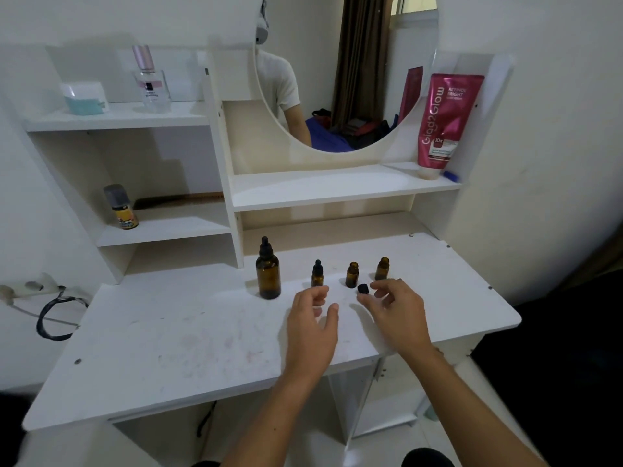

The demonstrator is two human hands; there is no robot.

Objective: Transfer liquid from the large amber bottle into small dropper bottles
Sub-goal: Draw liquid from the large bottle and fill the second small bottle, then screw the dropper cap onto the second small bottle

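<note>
Head view: both hands, left hand point(315, 320) and right hand point(392, 310), hover loosely curled, holding nothing. At twelve o'clock, open small bottles point(352, 274) could tip if bumped.

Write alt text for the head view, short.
Two bare hands, left hand and right hand, hover over a white desk holding nothing, near a black cap lying loose. Behind stand a large amber bottle and three small dropper bottles, two uncapped.
</note>
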